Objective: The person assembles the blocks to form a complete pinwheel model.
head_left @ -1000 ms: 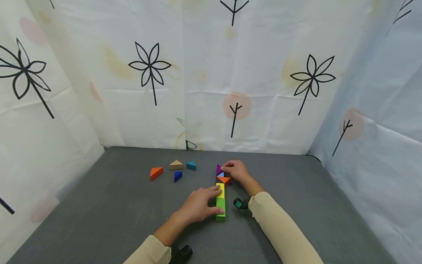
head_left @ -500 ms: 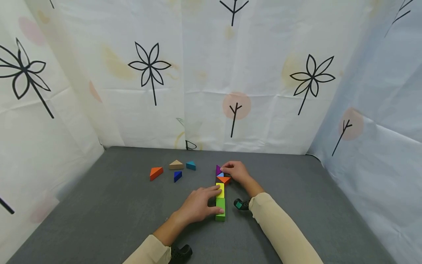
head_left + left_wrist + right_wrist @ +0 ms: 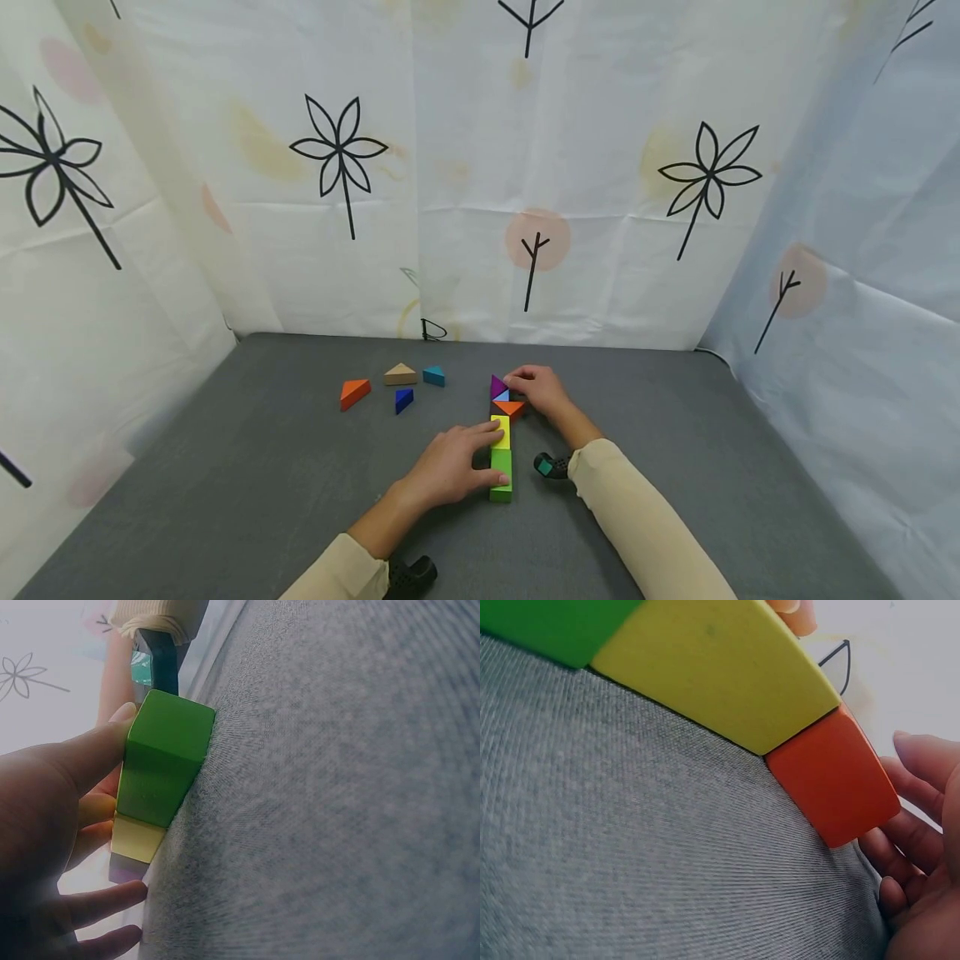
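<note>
A row of painted wooden blocks runs away from me: a green block nearest, then a yellow block, an orange triangular block, a light blue triangle and a purple triangle. My left hand spans the near part of the row. Its thumb lies on the green block and a fingertip rests at the yellow one. My right hand is at the far end, bent fingertips right beside the purple triangle. In the right wrist view its thumb stands apart from the fingers behind the orange block.
Left of the row lie loose triangular blocks: orange, tan, dark blue and teal. The grey table ends at a patterned white sheet hanging behind and along both sides.
My right fingertips have shifted slightly to the right, and more of the purple triangle shows beside them. The left hand stays in the same place on the green and yellow blocks.
</note>
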`<state>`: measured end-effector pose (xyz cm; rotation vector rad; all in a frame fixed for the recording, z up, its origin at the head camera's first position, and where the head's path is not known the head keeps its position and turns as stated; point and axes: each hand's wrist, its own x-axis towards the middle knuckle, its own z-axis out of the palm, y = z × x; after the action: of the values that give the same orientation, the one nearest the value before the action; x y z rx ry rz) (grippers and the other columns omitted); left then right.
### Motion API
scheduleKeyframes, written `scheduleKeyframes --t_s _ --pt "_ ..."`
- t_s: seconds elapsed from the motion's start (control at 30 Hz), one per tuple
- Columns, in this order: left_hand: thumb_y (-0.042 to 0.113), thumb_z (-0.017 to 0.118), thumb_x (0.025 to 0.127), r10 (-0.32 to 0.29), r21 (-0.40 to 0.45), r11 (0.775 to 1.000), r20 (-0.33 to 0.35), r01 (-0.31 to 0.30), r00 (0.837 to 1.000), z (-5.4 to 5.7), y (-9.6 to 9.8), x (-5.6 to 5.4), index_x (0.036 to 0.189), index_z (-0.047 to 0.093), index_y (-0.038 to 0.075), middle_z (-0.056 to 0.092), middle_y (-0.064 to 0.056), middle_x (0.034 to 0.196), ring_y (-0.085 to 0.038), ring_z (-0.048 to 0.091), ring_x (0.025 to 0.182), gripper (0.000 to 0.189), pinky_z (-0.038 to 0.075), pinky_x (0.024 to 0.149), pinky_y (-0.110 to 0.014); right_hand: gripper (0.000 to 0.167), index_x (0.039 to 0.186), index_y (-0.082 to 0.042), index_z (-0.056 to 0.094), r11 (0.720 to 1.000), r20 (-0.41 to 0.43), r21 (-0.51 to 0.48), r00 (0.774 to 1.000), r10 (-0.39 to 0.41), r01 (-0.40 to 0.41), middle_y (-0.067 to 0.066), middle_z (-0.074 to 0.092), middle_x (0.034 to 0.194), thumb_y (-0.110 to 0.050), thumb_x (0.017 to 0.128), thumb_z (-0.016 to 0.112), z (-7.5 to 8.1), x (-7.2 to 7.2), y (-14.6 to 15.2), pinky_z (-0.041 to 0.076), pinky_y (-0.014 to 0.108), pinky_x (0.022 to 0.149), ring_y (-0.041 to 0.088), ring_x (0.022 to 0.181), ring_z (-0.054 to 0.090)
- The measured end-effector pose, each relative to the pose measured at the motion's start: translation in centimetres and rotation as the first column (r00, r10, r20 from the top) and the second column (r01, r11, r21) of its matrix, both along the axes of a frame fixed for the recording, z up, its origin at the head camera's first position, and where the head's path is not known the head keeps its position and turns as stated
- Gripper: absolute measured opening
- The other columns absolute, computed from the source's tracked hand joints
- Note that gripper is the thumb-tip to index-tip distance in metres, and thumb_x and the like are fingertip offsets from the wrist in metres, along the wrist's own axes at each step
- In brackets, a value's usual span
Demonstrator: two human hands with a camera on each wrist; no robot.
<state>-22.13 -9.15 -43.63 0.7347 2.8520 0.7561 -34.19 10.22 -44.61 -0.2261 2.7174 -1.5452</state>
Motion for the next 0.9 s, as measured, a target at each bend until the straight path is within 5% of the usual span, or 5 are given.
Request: scheduleKeyframes --t_s 0.2,0.9 --pt "0.059 0.067 0.084 -0.001 -0.005 1.0 -0.004 0.0 1.0 0.0 0.0 0.0 0.14 0.055 0.024 0.043 0.008 0.149 -0.027 0.045 0.129 0.068 0.035 0.102 -0.054 0.018 0.1 -0.006 0.074 0.997 0.006 -0.073 1.0 0.005 -0.005 0.004 0.069 0.098 -0.022 0.093 0.067 0.0 0.3 0.3 0.049 0.04 0.085 0.021 0.091 0.061" --pt "0.059 0.066 0.084 -0.01 -0.001 1.0 -0.014 0.01 1.0 0.0 -0.1 0.0 0.141 0.054 0.023 0.043 0.007 0.149 -0.027 0.045 0.129 0.069 0.035 0.102 -0.054 0.023 0.112 -0.006 0.073 0.983 -0.029 -0.065 0.985 0.172 -0.173 0.008 0.068 0.112 -0.014 0.091 0.07 -0.2 0.5 1.2 0.049 0.036 0.088 0.023 0.102 0.059"
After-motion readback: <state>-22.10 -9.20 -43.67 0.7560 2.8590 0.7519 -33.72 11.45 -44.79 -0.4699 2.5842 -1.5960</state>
